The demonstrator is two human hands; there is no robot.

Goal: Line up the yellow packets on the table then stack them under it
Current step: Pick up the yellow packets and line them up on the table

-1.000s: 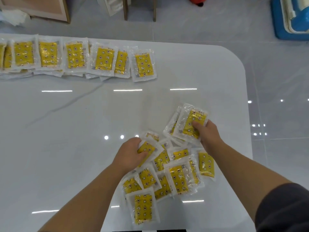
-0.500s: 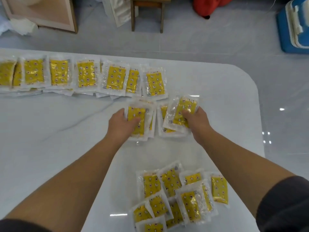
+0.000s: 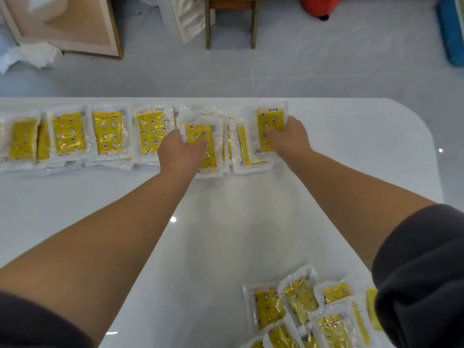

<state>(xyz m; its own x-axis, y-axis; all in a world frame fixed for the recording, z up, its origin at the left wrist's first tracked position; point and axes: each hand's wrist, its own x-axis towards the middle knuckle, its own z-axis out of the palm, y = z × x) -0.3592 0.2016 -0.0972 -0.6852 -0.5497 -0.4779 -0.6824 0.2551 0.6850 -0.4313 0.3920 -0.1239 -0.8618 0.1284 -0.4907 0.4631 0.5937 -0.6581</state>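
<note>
Two hands at the row's right end, along the bench [image 3: 351, 136] far edge: left hand [image 3: 180, 153] fingers gripping one yellow packet [image 3: 200, 136], right hand [image 3: 288, 136] fingers gripping another packet [image 3: 267, 121]. Probably light, slippery, floppy; best pinched by the clear borders.

2 bare hands reach over 1 white table [image 3: 351, 151]: the left hand [image 3: 179, 153] and the right hand [image 3: 288, 136], each on 1 yellow packet. The far row [image 3: 108, 131] shows about 9 yellow packets, several overlapping, so the count is uncertain. The near pile [image 3: 301, 312] shows roughly 8 packets, partly cut off by the frame edge and 1 dark sleeve [image 3: 424, 272].
</note>
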